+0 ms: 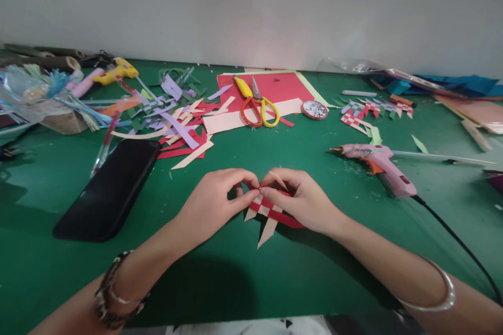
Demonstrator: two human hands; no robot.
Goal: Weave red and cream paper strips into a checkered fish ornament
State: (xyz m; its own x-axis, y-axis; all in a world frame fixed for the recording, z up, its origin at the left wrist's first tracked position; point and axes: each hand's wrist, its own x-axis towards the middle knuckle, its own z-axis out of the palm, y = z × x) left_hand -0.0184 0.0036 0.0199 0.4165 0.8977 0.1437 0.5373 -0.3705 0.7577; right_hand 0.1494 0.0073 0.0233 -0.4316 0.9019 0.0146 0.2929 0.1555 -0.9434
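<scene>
Between my two hands is a small woven piece of red and cream paper strips (266,211), checkered in the middle, with loose strip ends hanging down toward me. My left hand (220,196) pinches its upper edge between thumb and forefinger. From the other side my right hand (301,196) grips the same piece, thumb on top, with a cream strip sticking up by its forefinger. The fingertips of both hands nearly meet at a red fold. Part of the weave is hidden under the right hand.
A black phone (110,191) lies left, a pink glue gun (379,162) with its cord right. Ahead are scissors (257,107), red paper (291,86), a round tin (314,109) and loose paper strips (178,128). Finished-looking woven pieces (353,120) and a yellow glue gun (118,70) sit farther back.
</scene>
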